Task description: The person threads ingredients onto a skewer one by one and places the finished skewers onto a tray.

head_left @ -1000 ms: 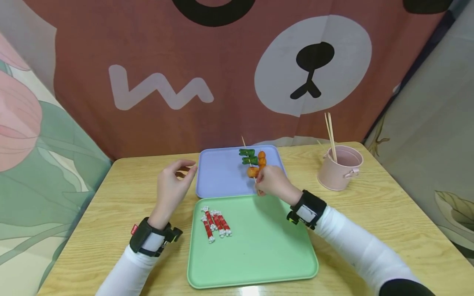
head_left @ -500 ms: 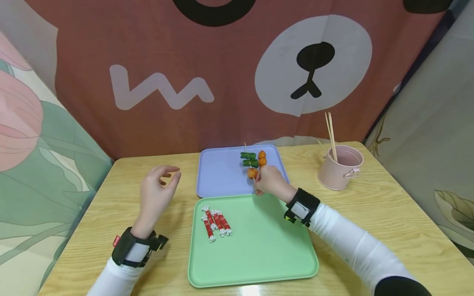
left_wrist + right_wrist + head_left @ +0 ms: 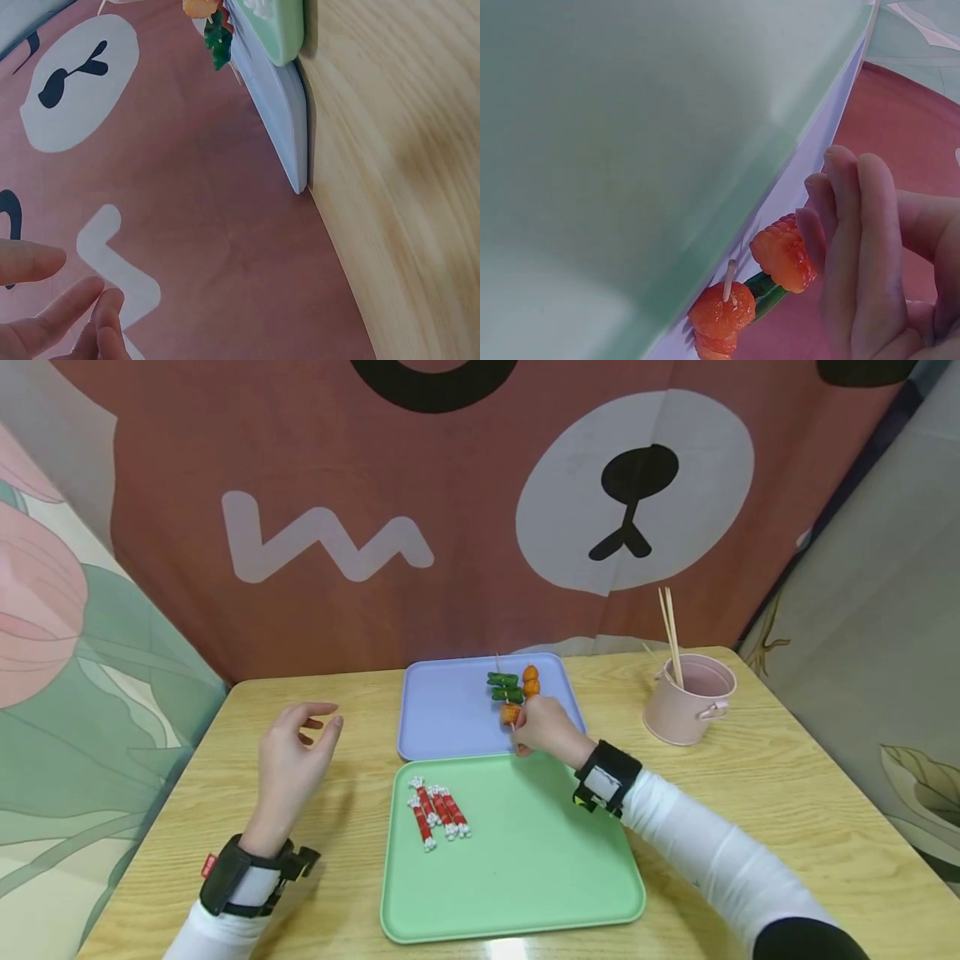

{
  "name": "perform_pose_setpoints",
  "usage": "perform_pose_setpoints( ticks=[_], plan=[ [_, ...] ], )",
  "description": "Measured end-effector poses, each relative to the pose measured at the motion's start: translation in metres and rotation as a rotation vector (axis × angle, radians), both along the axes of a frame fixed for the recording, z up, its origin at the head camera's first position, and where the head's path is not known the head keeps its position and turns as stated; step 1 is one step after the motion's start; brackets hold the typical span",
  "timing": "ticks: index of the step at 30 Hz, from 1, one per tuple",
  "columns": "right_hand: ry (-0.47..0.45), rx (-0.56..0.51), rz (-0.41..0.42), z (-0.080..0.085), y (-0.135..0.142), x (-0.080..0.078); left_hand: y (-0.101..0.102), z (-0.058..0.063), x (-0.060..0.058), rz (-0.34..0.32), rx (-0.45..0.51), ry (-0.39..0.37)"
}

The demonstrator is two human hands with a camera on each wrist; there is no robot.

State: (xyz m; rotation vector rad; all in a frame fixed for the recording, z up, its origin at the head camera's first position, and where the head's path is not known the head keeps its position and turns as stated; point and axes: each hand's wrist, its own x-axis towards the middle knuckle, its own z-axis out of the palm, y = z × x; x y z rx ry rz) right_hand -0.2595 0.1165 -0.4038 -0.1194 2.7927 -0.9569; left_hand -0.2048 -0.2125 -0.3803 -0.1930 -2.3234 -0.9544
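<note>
My right hand (image 3: 551, 727) pinches the near end of a food skewer (image 3: 507, 693) low over the blue tray (image 3: 446, 718). The skewer carries folded green pieces and an orange, corn-like chunk (image 3: 784, 253). Just right of it lies another skewer of round orange pieces (image 3: 531, 681), partly covered by my hand; its stick end (image 3: 730, 281) shows in the right wrist view. My left hand (image 3: 292, 760) hovers left of the trays, fingers loosely bent and holding nothing. In the left wrist view, green pieces (image 3: 217, 41) appear beyond the tray edge.
In front of the blue tray is a green tray (image 3: 525, 860) with several red, white-ended wrapped sticks (image 3: 442, 814) at its upper left. A pink bucket (image 3: 678, 710) holding bamboo sticks (image 3: 672, 635) stands at the right. Behind the wooden table (image 3: 750, 827) hangs a printed cloth (image 3: 337, 618).
My left hand has drawn away from the blue tray to the left and nearer me. The skewer in my right hand has come down lower toward the tray, the right hand shifting slightly left.
</note>
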Motion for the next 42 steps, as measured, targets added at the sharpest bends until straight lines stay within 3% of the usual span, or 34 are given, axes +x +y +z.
perform_pose_setpoints(
  ticks=[14, 32, 35, 37, 42],
  plan=[
    [-0.018, -0.056, 0.006, -0.010, 0.001, -0.001, -0.001, 0.002, 0.002, 0.003, -0.014, 0.006],
    [0.028, 0.034, 0.061, -0.005, 0.000, 0.005, -0.003, 0.003, 0.000, -0.016, 0.022, 0.013],
    [0.106, 0.058, 0.075, 0.002, 0.004, 0.010, -0.002, 0.003, -0.001, -0.018, 0.017, 0.014],
    [0.205, 0.051, 0.070, 0.010, 0.008, 0.016, -0.001, 0.004, -0.003, -0.021, 0.019, 0.016],
    [0.598, -0.037, -0.005, 0.036, 0.027, 0.032, 0.006, 0.009, -0.006, -0.028, 0.035, 0.024]
  ],
)
